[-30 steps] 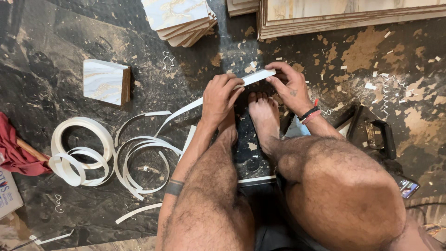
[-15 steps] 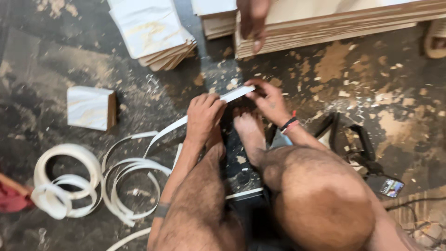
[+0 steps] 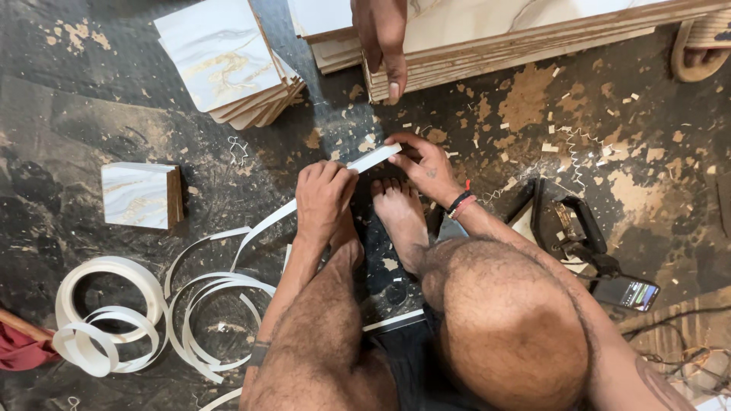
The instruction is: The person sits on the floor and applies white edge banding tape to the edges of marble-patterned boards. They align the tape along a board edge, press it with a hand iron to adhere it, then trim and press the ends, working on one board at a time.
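White edge-banding strip, thin and flat, stretched above the bare feet over the dark, sawdust-strewn floor. Pinched at its free end by the right hand, fingers closed; gripped further along by the left hand, fist closed around it. Trailing leftward into loose white coils. Beyond: marble-patterned boards, small block, another person's hand on stacked panels.

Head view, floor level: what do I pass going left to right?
Red cloth → coiled white edge strip → small marble-faced block → left hand → right hand → black power tool → phone.
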